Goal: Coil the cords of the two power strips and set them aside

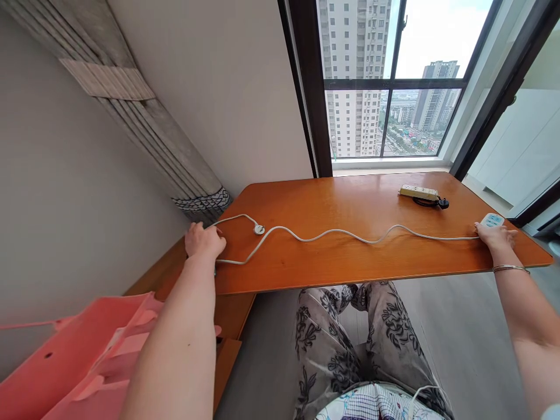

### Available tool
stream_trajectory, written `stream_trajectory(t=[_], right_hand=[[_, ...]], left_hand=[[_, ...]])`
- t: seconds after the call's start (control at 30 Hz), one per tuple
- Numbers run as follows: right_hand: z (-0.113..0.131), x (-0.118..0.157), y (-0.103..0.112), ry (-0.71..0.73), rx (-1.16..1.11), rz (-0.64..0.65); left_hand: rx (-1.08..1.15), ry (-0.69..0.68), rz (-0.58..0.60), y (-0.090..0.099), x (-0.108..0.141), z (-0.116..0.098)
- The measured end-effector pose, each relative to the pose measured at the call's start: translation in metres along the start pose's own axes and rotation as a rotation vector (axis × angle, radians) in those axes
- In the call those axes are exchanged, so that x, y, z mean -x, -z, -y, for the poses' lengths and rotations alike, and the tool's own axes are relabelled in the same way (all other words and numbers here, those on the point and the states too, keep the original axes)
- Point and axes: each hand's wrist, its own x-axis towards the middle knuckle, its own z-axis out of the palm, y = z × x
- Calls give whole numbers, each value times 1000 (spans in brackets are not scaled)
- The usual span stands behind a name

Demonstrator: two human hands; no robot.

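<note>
This looks like a room in a home, high up in a tall building: the window (394, 83) gives onto towers (363, 64), with a road and low roofs far below. The homely side shows in the grey curtain (175, 149), gathered by a pale band and patterned at its foot, beside plain walls (214, 76), and in the glossy wooden desk (306, 204) set by the window. Loose, leaf-printed trousers (317, 344) on the person at the desk, more house wear than work clothes, fit this too.
</note>
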Motion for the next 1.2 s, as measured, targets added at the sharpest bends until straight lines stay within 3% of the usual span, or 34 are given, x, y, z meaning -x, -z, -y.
stream_trajectory(t=[0.07,0.13,0.3,0.43,0.53,0.63,0.8,1.03,1.2], right_hand=[[3,2,3,-224,-78,85],[10,7,7,-317,-131,77],[44,21,14,69,-117,-90],[83,24,11,287,-144,-42],[112,23,4,459,-93,-58],[135,21,-7,541,-20,-32],[158,13,-24,592,117,45],[162,-10,-22,453,162,158],[159,-20,-14,383,127,230]], left_hand=[[28,-39,-62,-1,1,-10],[100,-111,-136,-2,4,-28],[384,-369,-143,-12,28,-102],[525,-610,-9,-21,57,-156],[500,-738,140,-26,70,-173],[361,-796,222,-31,71,-170],[171,-743,234,-38,53,-144],[96,-683,200,-35,18,-108],[88,-687,192,-33,7,-105]])
